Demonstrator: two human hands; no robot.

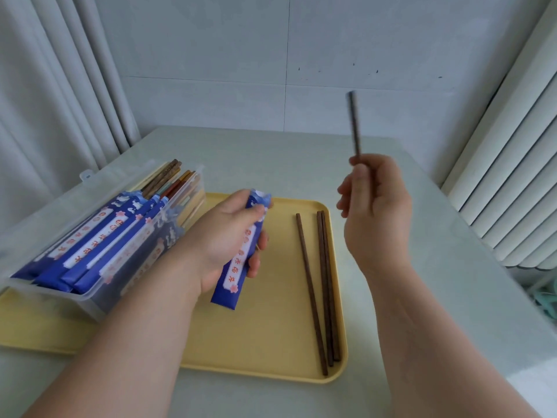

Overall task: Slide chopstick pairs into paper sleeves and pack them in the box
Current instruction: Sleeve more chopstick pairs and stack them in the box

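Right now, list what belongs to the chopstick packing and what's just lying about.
Job: blue printed paper sleeve in the left hand; dark wooden chopstick, blurred, raised in the right hand; three loose dark chopsticks on the yellow plastic tray; clear plastic box of sleeved pairs.
Lying about: white curtain; white ribbed panel; pale green item, far right.

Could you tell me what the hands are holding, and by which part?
Left hand grips the paper sleeve, upper half; right hand pinches a chopstick, lower end.
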